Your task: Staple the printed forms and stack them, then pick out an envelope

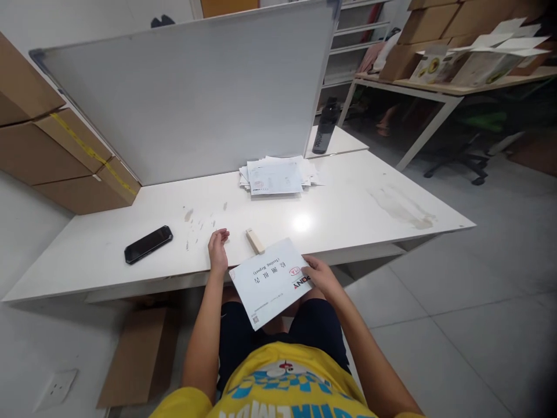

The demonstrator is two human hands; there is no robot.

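In the head view, the right hand (319, 274) held a white printed sheet (270, 283) by its right edge, fingers pinching the paper near a red and black logo. The sheet hung over the near edge of the counter (348, 215), partly above the person's lap, its print upside down to the camera. The left hand (217, 251) rested at the counter's near edge just left of the sheet, fingers loosely curled and holding nothing. A small pale block (255, 240) lay on the counter just beyond the sheet's top corner. Farther back sat a stack of papers (276, 174); a black phone (148, 244) lay well to the left.

The step in hand looked like handling one sheet. The next move would likely need the free left hand to steady the sheet's other edge.
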